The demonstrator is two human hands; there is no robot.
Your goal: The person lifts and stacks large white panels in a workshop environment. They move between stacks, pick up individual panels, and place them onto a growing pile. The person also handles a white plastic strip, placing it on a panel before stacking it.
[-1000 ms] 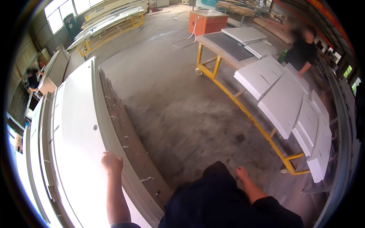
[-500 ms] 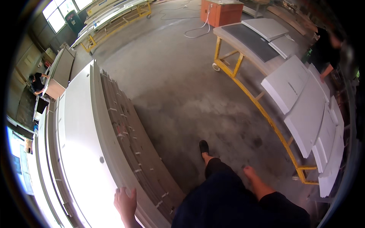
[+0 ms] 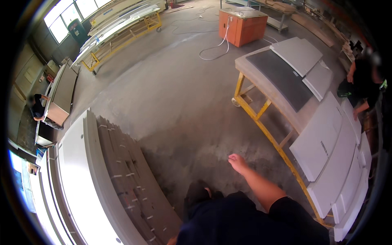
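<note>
My right hand [image 3: 237, 162] swings ahead of my body over the concrete floor, fingers curled together with nothing visible in them. It touches nothing and lies between a stack of panels on my left and a yellow-framed trolley on my right. Of my left hand [image 3: 172, 241] only a sliver of skin shows at the lower edge, beside the stack; its fingers are hidden. The top white panel [image 3: 87, 163] of the stack is bright and smooth, and the sheets' layered edges [image 3: 126, 175] face me, dotted with small white tabs.
Grey-white panels [image 3: 318, 139] overlap on the yellow trolley [image 3: 265, 126], with a dark sheet [image 3: 277, 77] at its far end. A person [image 3: 363, 81] stands behind it. An orange cabinet [image 3: 241, 28] with a white hose is ahead. Another person [image 3: 38, 108] stands far left by a long panel stack.
My left hand has left the white panel and dropped to the lower edge of view. My right hand has swung forward and left. The surroundings have shifted down in the picture.
</note>
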